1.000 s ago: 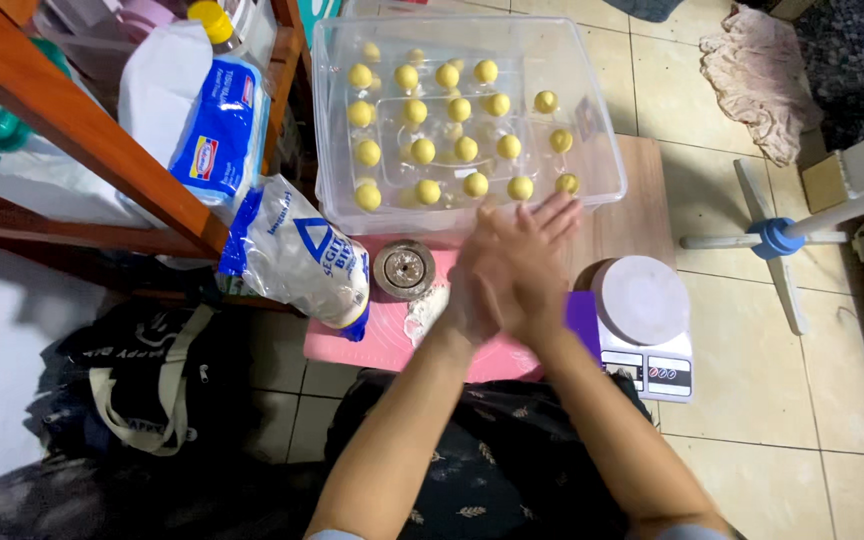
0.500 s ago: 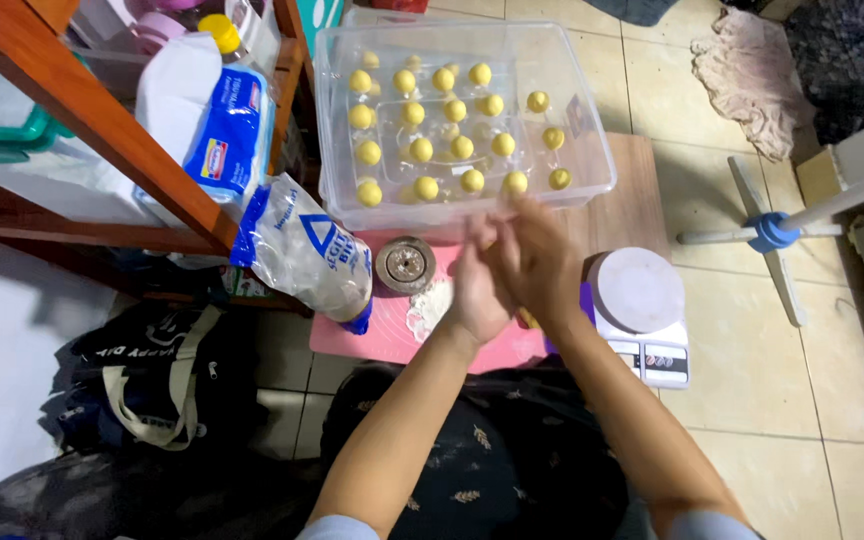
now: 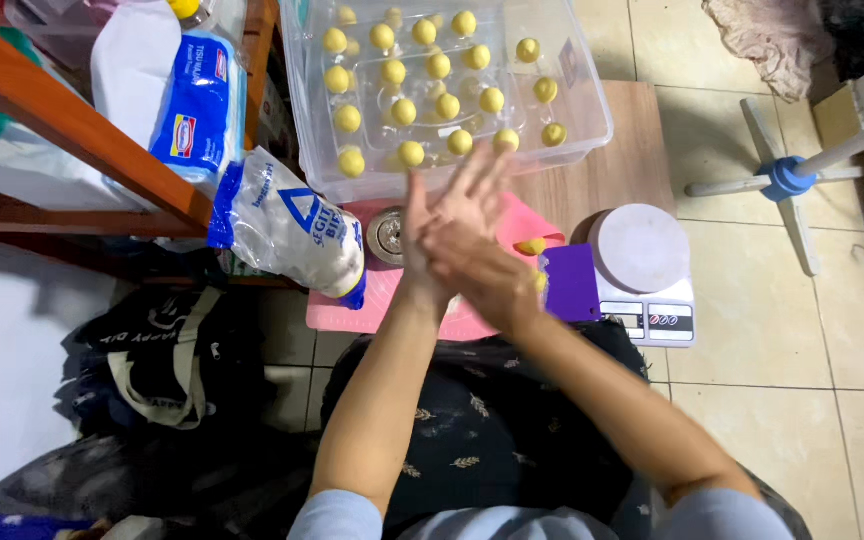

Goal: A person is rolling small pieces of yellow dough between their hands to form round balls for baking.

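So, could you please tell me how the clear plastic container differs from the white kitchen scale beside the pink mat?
The clear plastic container is large, see-through and rectangular with raised walls; the white kitchen scale is smaller, opaque and flat, with a round platform. The container holds rows of yellow dough balls; the scale's platform shows nothing on it. The container lies beyond the pressed-together hands, the scale to their right. Both rest on the low wooden board.

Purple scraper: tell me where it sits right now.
In the head view the purple scraper lies on the low wooden table, just right of the person's pressed-together hands, at the pink mat's right edge and against the left side of the white kitchen scale.
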